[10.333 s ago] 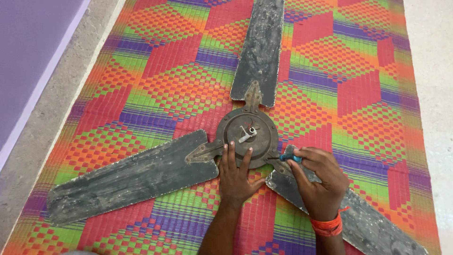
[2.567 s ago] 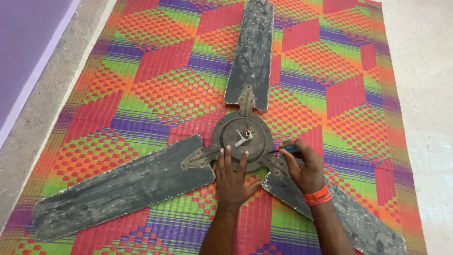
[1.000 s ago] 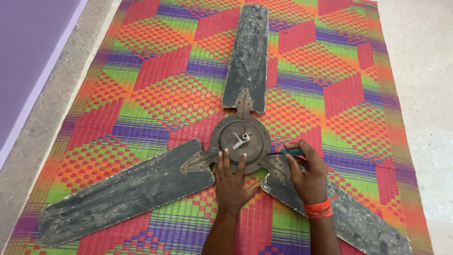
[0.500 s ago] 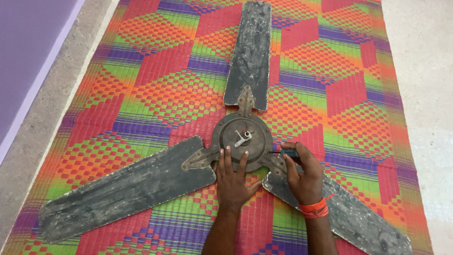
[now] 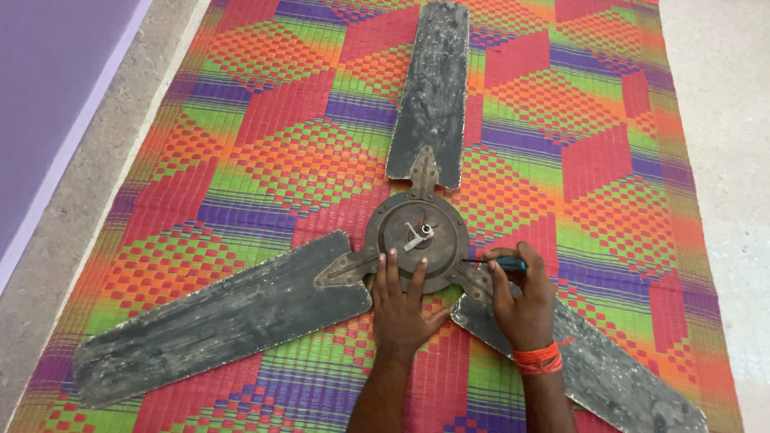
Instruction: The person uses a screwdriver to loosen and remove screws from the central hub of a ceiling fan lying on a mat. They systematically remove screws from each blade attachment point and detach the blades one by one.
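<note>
A dirty dark ceiling fan lies flat on a colourful woven mat (image 5: pixel 265 160). Its round hub (image 5: pixel 417 236) has a small metal stub at its middle, and three worn blades spread out: one far (image 5: pixel 429 88), one to the left (image 5: pixel 216 317), one to the lower right (image 5: pixel 609 377). My left hand (image 5: pixel 399 301) rests flat on the hub's near edge, fingers spread. My right hand (image 5: pixel 521 301), with an orange thread band at the wrist, grips a blue-handled screwdriver (image 5: pixel 493 262) whose tip points left at the hub's right rim.
Bare grey concrete floor (image 5: pixel 722 160) borders the mat on the right and on the left. A purple surface (image 5: pixel 48 88) runs along the far left edge.
The right hand has shifted the screwdriver a little at the hub's right rim. The left hand stays on the hub, and the view has drifted slightly.
</note>
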